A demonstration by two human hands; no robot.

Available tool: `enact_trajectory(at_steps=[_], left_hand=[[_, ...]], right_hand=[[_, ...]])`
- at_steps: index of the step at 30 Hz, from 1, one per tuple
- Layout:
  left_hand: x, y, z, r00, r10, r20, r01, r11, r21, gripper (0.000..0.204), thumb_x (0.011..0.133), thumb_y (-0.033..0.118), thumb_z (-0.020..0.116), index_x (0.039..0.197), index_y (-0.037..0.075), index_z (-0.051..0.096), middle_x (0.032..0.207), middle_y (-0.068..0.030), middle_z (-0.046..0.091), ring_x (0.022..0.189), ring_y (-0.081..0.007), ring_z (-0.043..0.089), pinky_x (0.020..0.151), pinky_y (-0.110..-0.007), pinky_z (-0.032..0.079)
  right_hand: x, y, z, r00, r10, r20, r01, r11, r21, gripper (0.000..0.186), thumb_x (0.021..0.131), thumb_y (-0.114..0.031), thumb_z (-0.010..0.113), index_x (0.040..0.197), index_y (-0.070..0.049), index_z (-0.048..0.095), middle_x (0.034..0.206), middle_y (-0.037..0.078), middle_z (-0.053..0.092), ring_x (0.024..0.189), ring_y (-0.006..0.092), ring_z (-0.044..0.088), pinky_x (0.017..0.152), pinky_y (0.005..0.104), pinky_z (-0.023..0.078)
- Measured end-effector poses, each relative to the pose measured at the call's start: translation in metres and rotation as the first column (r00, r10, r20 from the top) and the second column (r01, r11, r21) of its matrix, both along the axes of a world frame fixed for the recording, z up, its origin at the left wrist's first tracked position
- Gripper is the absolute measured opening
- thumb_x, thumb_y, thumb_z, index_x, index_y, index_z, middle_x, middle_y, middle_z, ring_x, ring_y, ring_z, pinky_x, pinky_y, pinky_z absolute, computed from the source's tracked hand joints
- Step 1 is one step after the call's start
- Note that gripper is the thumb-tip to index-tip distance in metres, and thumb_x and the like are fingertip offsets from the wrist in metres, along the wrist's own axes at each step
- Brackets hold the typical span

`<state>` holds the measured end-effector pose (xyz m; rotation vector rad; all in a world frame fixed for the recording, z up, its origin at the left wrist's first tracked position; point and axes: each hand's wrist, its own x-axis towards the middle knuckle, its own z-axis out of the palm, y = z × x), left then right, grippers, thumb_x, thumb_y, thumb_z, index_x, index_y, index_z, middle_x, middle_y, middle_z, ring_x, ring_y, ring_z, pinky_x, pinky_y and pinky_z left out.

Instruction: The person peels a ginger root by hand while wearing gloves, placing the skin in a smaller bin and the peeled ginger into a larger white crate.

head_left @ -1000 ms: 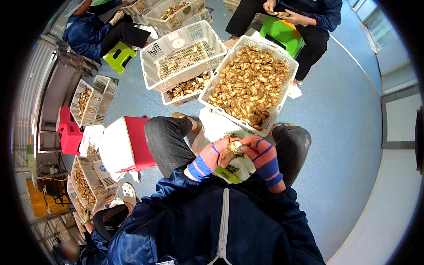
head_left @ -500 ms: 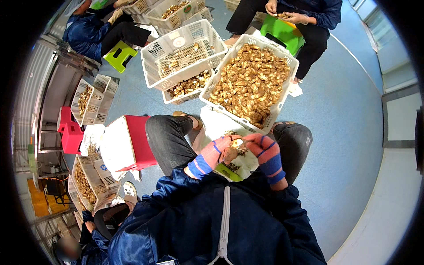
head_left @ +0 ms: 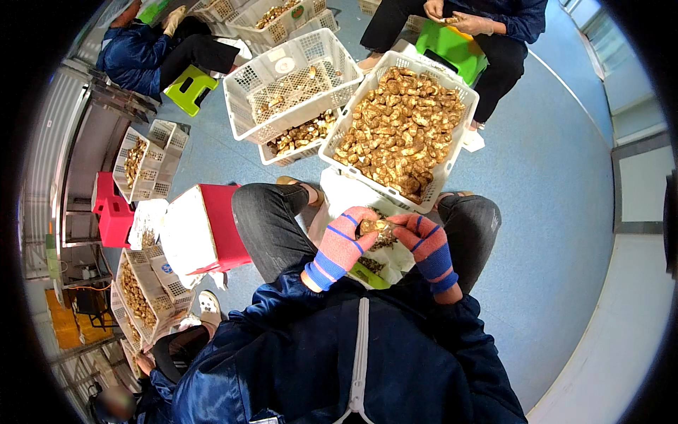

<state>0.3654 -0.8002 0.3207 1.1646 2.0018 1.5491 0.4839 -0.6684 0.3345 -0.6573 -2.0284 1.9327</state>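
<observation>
Over my lap, my left hand [head_left: 346, 244], in a pink glove with blue stripes, is closed round one end of a brown, soil-flecked mushroom [head_left: 380, 230]. The fingers of my right hand [head_left: 424, 244], gloved alike, are pressed together at the mushroom's other end; any small tool there is hidden. Beneath the hands, a white plastic sheet [head_left: 341, 191] lies between my knees with dark scraps on it. A bit of a green stool [head_left: 370, 278] shows under me. Just beyond my knees stands a white crate [head_left: 332, 161] heaped with brown mushrooms.
Left of that crate, a white crate [head_left: 240, 92] holding a few mushrooms rests on another crate [head_left: 272, 157] of mushrooms. A pink box with a white top [head_left: 185, 230] stands by my left knee. Co-workers sit ahead, at far left and lower left, among more crates [head_left: 157, 300].
The mushroom has turned so its brown side shows instead of a pale patch. My left hand has shifted slightly up and my right fingers now meet the mushroom's end.
</observation>
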Motion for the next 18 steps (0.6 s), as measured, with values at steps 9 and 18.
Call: enact_trajectory(at_steps=[9, 18], left_hand=[[-0.003, 0.005, -0.006, 0.964, -0.01, -0.265, 0.03, 0.997, 0.071, 0.02, 0.069, 0.002, 0.061, 0.088, 0.003, 0.054, 0.083, -0.0121, 0.055, 0.08, -0.0281, 0.055, 0.07, -0.031, 0.044], [-0.011, 0.008, -0.018, 0.847, -0.051, -0.528, 0.112, 0.99, 0.084, 0.022, 0.068, 0.002, 0.06, 0.088, 0.007, 0.054, 0.086, -0.0108, 0.056, 0.083, -0.0303, 0.053, 0.071, -0.036, 0.043]], right_hand=[[-0.002, 0.006, 0.002, 1.0, -0.002, 0.024, 0.005, 0.994, -0.106, 0.018, 0.079, -0.008, 0.059, 0.096, 0.0, 0.059, 0.081, 0.002, 0.061, 0.071, 0.0075, 0.054, 0.064, 0.0198, 0.044], [-0.003, 0.015, -0.008, 0.999, 0.005, 0.034, 0.003, 0.976, -0.216, 0.019, 0.08, -0.011, 0.059, 0.095, -0.001, 0.059, 0.078, 0.003, 0.061, 0.069, 0.0079, 0.055, 0.063, 0.0202, 0.044]])
